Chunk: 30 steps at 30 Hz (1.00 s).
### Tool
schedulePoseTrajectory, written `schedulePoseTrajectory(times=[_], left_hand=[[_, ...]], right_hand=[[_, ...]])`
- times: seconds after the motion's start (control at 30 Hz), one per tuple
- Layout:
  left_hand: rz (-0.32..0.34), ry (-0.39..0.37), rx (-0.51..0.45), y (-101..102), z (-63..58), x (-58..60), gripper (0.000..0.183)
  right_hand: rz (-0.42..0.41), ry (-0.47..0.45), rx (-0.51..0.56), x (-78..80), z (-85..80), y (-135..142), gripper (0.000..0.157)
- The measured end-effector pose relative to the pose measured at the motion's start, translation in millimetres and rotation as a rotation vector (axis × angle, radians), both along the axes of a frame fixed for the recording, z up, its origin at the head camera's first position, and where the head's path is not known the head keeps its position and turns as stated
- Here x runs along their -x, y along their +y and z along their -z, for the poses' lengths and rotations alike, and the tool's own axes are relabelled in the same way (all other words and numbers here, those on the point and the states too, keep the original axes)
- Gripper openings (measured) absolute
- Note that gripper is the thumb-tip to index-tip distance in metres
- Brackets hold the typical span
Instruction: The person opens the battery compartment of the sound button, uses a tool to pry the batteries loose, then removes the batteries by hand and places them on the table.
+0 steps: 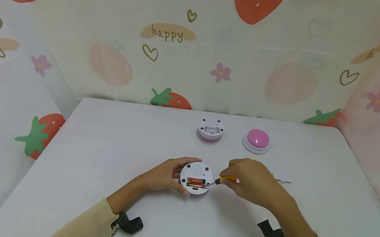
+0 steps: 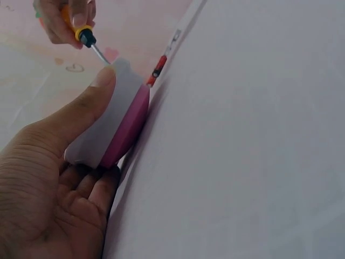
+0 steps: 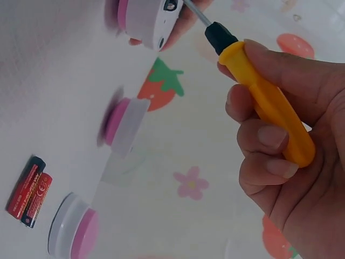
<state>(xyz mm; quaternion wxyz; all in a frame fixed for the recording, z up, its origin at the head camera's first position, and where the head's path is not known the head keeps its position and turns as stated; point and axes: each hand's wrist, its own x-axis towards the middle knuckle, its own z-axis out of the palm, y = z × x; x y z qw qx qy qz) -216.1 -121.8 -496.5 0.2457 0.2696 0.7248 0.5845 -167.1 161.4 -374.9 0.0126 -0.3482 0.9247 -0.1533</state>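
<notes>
My left hand (image 1: 164,175) grips a round white button device (image 1: 198,169), thumb on the near side and fingers around the far side. The device lies face down; its pink dome (image 2: 127,127) shows underneath in the left wrist view. Two red batteries (image 1: 196,181) sit side by side in its uncovered compartment. My right hand (image 1: 254,182) holds a screwdriver (image 3: 264,97) by its yellow handle, fingers wrapped around it. The metal shaft slants down to the compartment's right end; whether the tip touches a battery or the case, I cannot tell.
Behind stand a second device (image 1: 211,129), upside down with its battery slot bare, and a third device (image 1: 257,141), pink dome up. Two loose batteries (image 3: 29,191) lie on the white table (image 1: 129,134). A small pale piece (image 1: 282,180) lies beyond the right wrist.
</notes>
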Motion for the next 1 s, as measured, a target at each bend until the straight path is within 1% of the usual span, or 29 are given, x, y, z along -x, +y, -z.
schedulePoseTrajectory(times=[0.13,0.5,0.7,0.87,1.0], left_hand=[[0.003,0.004,0.007,-0.4,0.2,0.3,0.096],[0.005,0.020,0.010,-0.4,-0.2,0.8,0.096],[-0.004,0.020,0.014,0.0,-1.8,0.1,0.096],[-0.014,0.021,0.011,0.7,-1.4,-0.6,0.095],[-0.017,0.030,0.015,1.1,-0.5,-0.9,0.095]], right_hand=[[0.018,-0.003,-0.004,-0.1,0.4,0.6,0.015],[0.021,-0.029,-0.007,-1.0,0.8,-2.1,0.015],[0.021,-0.026,0.000,-2.5,0.5,-4.2,0.015],[0.015,-0.019,-0.009,-3.8,0.8,-5.1,0.015],[0.025,-0.031,-0.024,-3.9,1.6,-5.7,0.015]])
